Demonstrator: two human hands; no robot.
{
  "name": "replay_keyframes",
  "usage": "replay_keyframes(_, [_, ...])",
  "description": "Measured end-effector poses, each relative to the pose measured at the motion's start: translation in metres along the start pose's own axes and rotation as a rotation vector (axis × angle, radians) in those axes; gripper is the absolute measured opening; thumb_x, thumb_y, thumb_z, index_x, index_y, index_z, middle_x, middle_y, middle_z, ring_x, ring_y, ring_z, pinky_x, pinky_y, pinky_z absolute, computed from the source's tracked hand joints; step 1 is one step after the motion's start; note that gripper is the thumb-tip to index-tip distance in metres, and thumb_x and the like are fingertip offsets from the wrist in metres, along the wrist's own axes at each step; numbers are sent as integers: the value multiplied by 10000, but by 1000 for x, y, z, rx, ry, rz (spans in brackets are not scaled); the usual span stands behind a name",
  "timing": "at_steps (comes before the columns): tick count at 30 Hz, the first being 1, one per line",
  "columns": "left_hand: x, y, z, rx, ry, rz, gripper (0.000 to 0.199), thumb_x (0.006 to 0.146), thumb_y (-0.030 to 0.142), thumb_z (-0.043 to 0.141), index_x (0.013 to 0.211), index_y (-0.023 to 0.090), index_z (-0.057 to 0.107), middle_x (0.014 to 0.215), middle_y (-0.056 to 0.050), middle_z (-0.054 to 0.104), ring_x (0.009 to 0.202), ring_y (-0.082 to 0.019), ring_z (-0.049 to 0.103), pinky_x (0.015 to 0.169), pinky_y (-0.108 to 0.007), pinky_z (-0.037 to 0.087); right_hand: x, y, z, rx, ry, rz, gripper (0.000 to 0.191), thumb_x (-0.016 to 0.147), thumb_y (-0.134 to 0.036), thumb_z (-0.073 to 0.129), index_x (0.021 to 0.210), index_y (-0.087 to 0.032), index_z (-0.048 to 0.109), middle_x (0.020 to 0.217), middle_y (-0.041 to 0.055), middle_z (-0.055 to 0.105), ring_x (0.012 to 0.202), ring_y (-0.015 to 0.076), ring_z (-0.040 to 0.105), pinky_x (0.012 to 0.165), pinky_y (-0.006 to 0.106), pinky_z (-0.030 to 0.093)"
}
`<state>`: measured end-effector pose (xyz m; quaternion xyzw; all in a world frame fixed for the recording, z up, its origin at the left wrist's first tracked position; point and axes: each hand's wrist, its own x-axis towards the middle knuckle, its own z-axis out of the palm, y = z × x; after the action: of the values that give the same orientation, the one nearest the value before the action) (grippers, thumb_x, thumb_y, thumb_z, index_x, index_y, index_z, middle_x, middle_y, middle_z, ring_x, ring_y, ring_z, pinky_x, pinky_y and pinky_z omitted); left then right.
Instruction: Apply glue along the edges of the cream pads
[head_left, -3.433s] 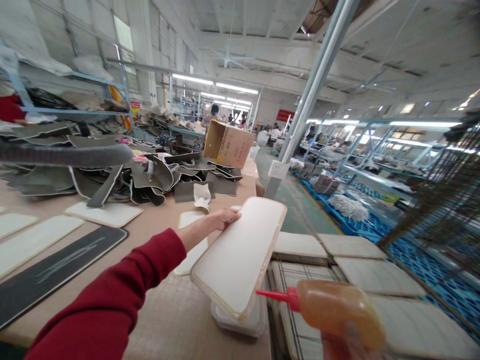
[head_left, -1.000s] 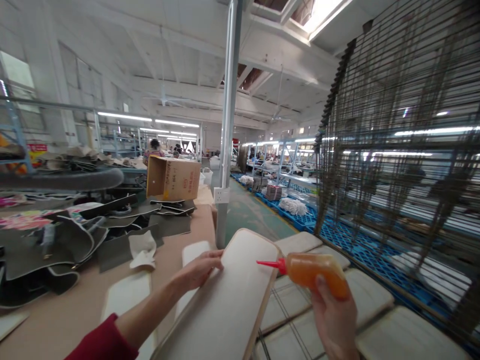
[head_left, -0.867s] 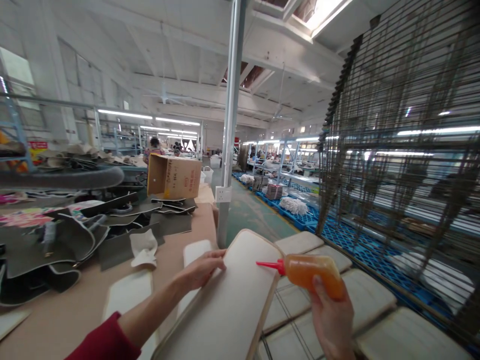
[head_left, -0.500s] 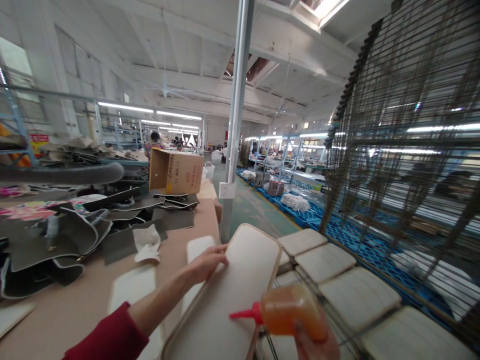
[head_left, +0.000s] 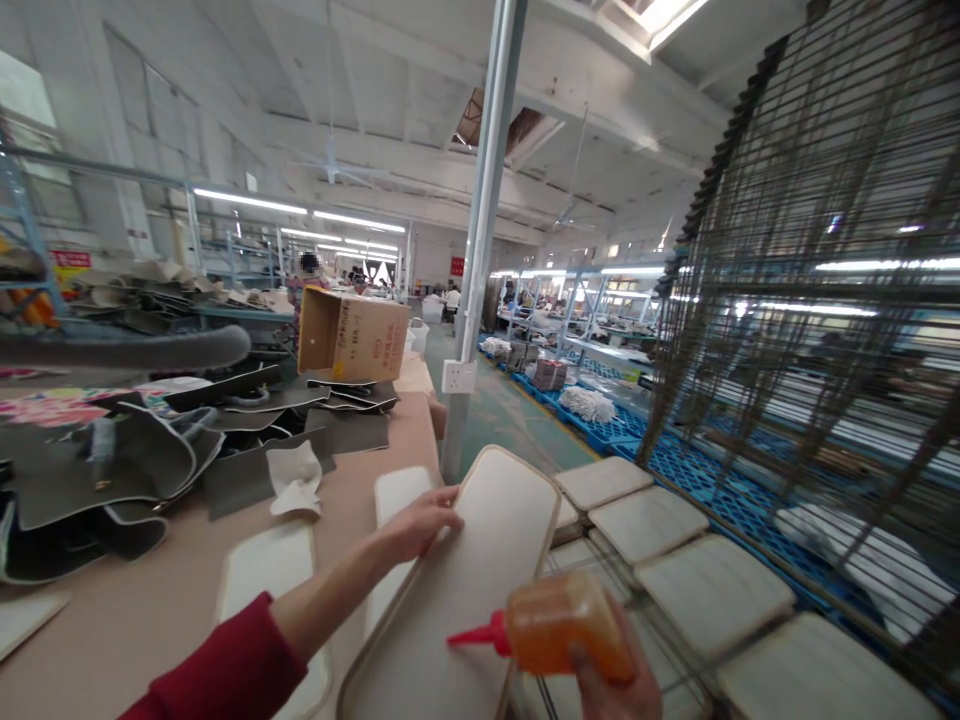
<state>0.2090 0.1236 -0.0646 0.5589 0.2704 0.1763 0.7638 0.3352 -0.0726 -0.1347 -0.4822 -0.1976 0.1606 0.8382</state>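
Note:
My left hand (head_left: 426, 524) grips the left edge of a white panel (head_left: 480, 560) with rounded corners and a tan rim, thumb on its face. The panel is tilted up in front of me. In my right hand (head_left: 619, 670) lies a squeeze bottle (head_left: 562, 620) of amber liquid, on its side. Its red nozzle (head_left: 480, 635) points left, over the lower part of the panel; whether the tip touches the surface I cannot tell. Similar white panels (head_left: 266, 570) rest on the brown table to the left. A blur softens my right fingers.
Rows of white panels (head_left: 712, 590) lie on a wire rack at the right. A tall stack of wire racks (head_left: 787, 250) leans beyond. Dark grey cut pieces (head_left: 90, 460) and a cardboard box (head_left: 360, 335) occupy the table (head_left: 367, 430). A metal post (head_left: 480, 230) stands ahead.
The bottle in my right hand has shifted slightly left over the panel. My left hand keeps its hold on the panel's edge, and the view has moved a little.

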Motion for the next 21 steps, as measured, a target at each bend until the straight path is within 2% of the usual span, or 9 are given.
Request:
replay_keyframes(2, [-4, 0, 1, -6, -27, -1, 657, 490, 75, 574, 1141, 162, 597, 818, -35, 700, 681, -201, 637, 605, -286, 503, 26, -15, 11, 119, 68, -16, 635, 508, -344, 856, 1060, -198, 579, 933, -2, 642, 785, 128, 598, 712, 181, 492])
replay_keyframes(4, [-7, 0, 3, -21, -57, -7, 644, 507, 97, 611, 1147, 161, 591, 822, -44, 699, 688, -207, 638, 614, -304, 508, 53, -28, 22, 149, 128, -95, 595, 547, -347, 842, 1060, -221, 569, 933, -40, 620, 845, 101, 576, 782, 169, 467])
replay_keyframes(6, [-10, 1, 4, -36, -78, -4, 636, 509, 100, 620, 1141, 167, 595, 829, -45, 698, 697, -206, 638, 628, -309, 511, 62, -32, 28, 159, 133, -112, 577, 551, -350, 841, 1042, -215, 570, 922, -41, 618, 860, 108, 575, 807, 190, 470])
replay_keyframes(8, [-9, 1, 2, -37, -83, -6, 636, 494, 81, 607, 1123, 172, 607, 823, -41, 698, 697, -201, 639, 630, -301, 510, 45, -25, 29, 148, 102, -71, 572, 545, -352, 842, 1027, -197, 576, 908, -21, 634, 818, 117, 589, 761, 184, 485])
replay_keyframes(12, [-5, -5, -9, -18, -67, 9, 636, 490, 71, 588, 1117, 175, 619, 802, -31, 699, 691, -192, 640, 621, -269, 496, -21, 2, 21, 18, -18, 14, 581, 556, -427, 814, 1033, -182, 592, 821, 21, 669, 677, 153, 613, 589, 185, 499])
replay_keyframes(14, [-4, -7, -13, -8, -75, 27, 638, 498, 76, 585, 1128, 177, 615, 817, -31, 700, 712, -197, 645, 614, -258, 491, -31, 3, 19, -20, -30, -2, 576, 552, -454, 805, 1020, -187, 601, 828, 22, 672, 677, 170, 615, 584, 210, 505])
replay_keyframes(17, [-6, -8, -12, 3, -140, 15, 652, 502, 75, 578, 1145, 183, 603, 848, -36, 704, 750, -214, 653, 618, -270, 501, 0, -13, 22, 32, 74, -66, 625, 561, -382, 815, 1099, -183, 565, 940, 29, 652, 797, 162, 604, 679, 204, 495])
replay_keyframes(19, [-7, -6, -11, -1, -194, -10, 662, 506, 75, 578, 1158, 187, 593, 862, -41, 705, 761, -219, 654, 627, -288, 511, 30, -27, 23, 73, 140, -118, 650, 548, -352, 826, 1114, -189, 550, 936, -2, 627, 794, 130, 582, 726, 202, 485])
replay_keyframes(21, [-7, -4, -12, -12, -209, -27, 666, 509, 81, 582, 1168, 185, 583, 872, -44, 704, 768, -220, 654, 632, -294, 516, 42, -31, 21, 92, 156, -135, 629, 541, -343, 832, 1087, -189, 558, 937, -8, 625, 812, 125, 577, 761, 208, 480])
